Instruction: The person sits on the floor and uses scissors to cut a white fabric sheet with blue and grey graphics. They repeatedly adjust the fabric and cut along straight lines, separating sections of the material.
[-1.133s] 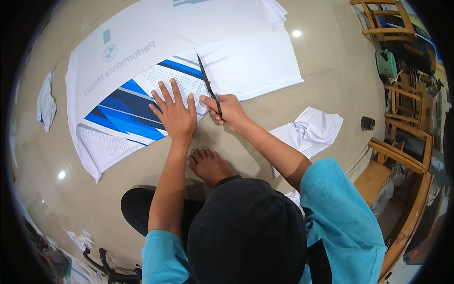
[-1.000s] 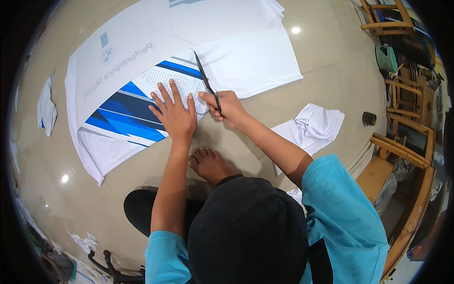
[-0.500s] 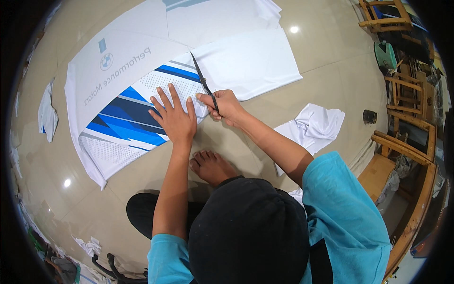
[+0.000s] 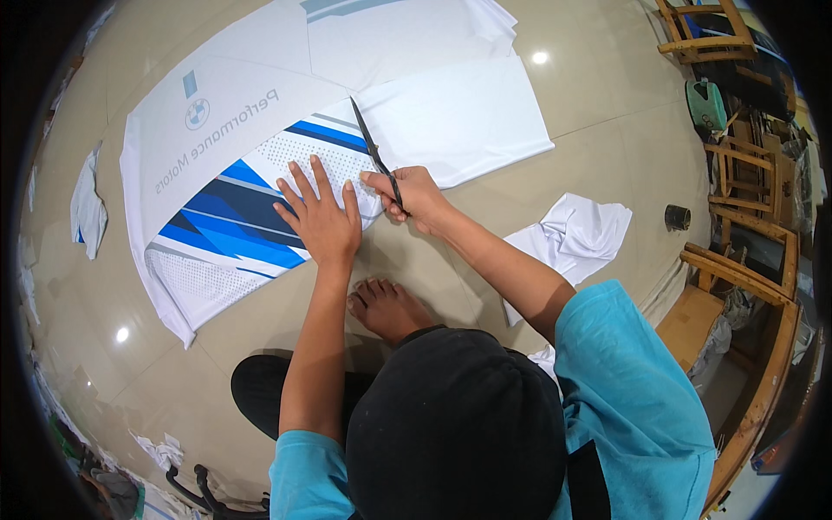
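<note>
Resting our left hand [image 4: 329, 221] on the large white cloth [image 4: 451, 121], we spread its fingers open, with nothing gripped between them. The fingertips lie on a part printed with blue and navy stripes and small grey dots, and the palm is close to the cloth's near edge.

Our right hand [image 4: 412, 195] is closed around the handles of the black scissors [image 4: 371, 143], with the thumb stretched forward along them. The blades point away from us, slanting slightly left, and lie along the border where the striped print meets a plain white stretch. We cannot tell whether one blade runs under a layer.

The cloth is laid out on the tiled floor [image 4: 607, 169] ahead of us, its far end reaching the upper edge of the view. On its left part we see faint reversed lettering and a round emblem.

Our bare foot [image 4: 386, 308] stands on the tiles between our forearms, apart from the cloth. Beside our right forearm lies a crumpled white piece [image 4: 581, 230]; farther right we see a short dark cylinder [image 4: 677, 217] near wooden frames [image 4: 745, 273]. Well to the left is a small white scrap [image 4: 87, 204].
</note>
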Motion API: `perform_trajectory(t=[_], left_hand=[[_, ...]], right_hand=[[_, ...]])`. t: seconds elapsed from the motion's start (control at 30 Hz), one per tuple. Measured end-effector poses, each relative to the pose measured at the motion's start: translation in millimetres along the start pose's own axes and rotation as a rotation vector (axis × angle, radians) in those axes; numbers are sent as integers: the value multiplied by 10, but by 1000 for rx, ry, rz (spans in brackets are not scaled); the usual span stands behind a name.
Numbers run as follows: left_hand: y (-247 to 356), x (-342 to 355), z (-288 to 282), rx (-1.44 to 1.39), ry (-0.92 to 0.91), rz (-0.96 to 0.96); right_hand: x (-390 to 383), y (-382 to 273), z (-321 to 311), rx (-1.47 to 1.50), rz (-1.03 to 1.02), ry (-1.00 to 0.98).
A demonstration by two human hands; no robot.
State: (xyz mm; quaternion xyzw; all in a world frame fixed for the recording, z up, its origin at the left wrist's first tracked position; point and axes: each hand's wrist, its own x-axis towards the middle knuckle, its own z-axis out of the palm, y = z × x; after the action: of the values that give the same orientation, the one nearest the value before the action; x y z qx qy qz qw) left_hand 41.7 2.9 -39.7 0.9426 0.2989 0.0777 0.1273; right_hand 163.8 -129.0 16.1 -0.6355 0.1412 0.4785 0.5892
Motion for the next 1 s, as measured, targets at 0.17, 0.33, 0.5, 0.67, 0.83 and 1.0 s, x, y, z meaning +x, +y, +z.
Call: perform_trajectory(t=[0.17, 0.33, 0.5, 0.67, 0.83, 1.0], left_hand=[[0, 1, -1, -1, 5, 1], [12, 0, -12, -15, 4, 1], [7, 0, -9, -8, 8, 0], [14, -1, -13, 4, 2, 0], [3, 1, -2, 13, 0, 1], [8, 2, 0, 10, 7, 1]], right_hand=[[39, -62, 22, 17, 6, -17], [99, -55, 18, 10, -4, -4], [99, -39, 10, 4, -8, -8], [89, -56, 2, -6, -8, -7], [86, -134, 21, -15, 0, -9], [127, -153, 14, 2, -16, -33]])
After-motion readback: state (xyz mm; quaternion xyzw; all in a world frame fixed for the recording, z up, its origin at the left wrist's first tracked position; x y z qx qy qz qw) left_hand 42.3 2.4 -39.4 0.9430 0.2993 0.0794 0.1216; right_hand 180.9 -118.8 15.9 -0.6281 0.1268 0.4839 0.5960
